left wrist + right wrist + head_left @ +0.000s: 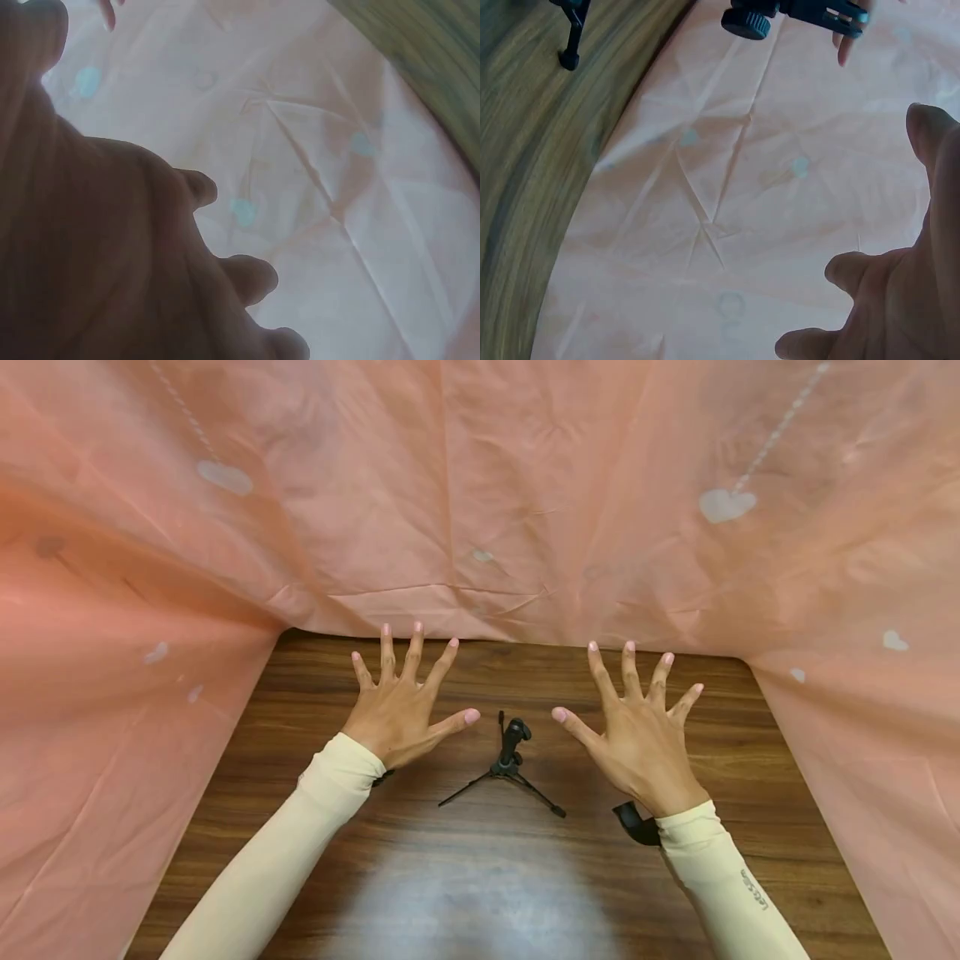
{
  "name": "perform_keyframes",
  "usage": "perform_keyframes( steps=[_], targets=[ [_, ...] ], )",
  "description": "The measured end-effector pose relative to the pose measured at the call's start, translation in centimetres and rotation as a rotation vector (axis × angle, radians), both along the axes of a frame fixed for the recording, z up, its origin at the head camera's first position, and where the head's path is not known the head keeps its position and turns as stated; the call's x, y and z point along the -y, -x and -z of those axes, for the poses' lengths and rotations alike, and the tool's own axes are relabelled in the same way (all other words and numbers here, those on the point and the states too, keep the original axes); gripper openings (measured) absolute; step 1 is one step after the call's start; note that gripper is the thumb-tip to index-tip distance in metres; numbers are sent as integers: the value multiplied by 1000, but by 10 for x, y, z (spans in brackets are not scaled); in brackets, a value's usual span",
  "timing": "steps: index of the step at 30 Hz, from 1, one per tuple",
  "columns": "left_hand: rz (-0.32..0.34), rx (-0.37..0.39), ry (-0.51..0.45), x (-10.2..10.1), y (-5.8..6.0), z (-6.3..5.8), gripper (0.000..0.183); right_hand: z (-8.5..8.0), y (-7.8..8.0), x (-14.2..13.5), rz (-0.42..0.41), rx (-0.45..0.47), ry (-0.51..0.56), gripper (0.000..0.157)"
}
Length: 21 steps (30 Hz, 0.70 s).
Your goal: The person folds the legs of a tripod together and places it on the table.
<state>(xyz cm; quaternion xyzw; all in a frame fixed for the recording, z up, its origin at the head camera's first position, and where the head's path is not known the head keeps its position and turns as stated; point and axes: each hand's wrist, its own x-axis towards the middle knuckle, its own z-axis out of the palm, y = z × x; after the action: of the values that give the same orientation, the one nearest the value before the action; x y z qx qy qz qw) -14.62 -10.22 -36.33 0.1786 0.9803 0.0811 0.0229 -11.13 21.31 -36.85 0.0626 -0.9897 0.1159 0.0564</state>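
Note:
A small black tripod (pixel 507 760) stands on the wooden table with its legs spread, between the two hands. To its left is my left hand (pixel 397 710), palm down, fingers straight and fanned apart, holding nothing. My right hand (pixel 645 739) mirrors it on the other side, fingers likewise spread and nothing held. Both thumbs point inward toward the tripod without reaching it. In the right wrist view, the tripod's black knob (pixel 746 23) and one leg tip (pixel 568 59) show at the top. The left wrist view shows the shaded palm (pixel 112 247) and fingertips.
The dark wooden table (pixel 315 877) has a bright glare at its near side. Pink cloth (pixel 510 510) with pale hearts hangs behind the table and along both sides. Cream sleeves cover both forearms, and a black strap piece (pixel 637 824) sits at the right wrist.

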Motion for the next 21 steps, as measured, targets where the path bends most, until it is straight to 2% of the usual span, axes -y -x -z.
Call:
perform_keyframes(
  steps=[12,21],
  targets=[
    [5,33,34,-3,-5,9,96,8,-5,7,-43,-10,-9,95],
    [22,57,10,-6,-10,17,95,11,-11,9,-57,-9,0,95]
  ],
)
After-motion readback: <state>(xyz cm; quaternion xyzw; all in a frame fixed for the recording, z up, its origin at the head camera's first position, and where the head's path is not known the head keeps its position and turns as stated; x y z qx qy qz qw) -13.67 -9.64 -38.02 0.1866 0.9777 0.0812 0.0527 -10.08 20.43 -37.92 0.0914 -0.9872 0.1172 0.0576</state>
